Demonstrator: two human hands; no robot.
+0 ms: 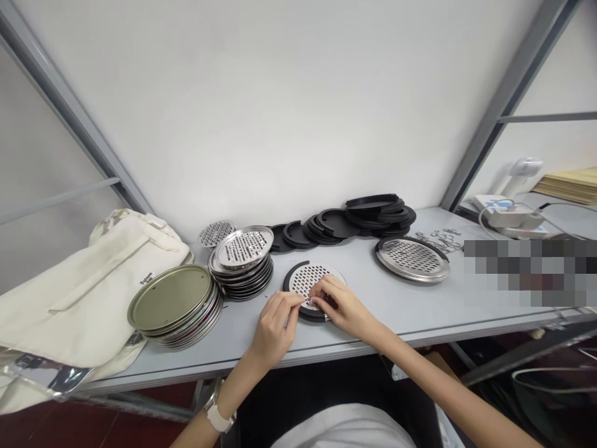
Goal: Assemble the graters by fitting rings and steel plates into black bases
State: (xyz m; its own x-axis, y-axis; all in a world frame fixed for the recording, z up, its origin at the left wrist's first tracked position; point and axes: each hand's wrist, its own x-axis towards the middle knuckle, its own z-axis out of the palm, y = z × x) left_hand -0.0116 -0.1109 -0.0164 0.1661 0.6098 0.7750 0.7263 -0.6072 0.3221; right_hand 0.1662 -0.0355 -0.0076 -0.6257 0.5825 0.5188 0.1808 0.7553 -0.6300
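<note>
A round perforated metal disc sits in a black rubber ring on the grey table in front of me. My left hand and my right hand meet at the disc's near edge. Both pinch a small metal piece between their fingertips; it is too small to make out. A watch is on my left wrist.
A stack of perforated discs and a stack of plain metal lids stand to the left, beside a cream cloth bag. Black rings lie at the back. Another disc and small wire clips lie right.
</note>
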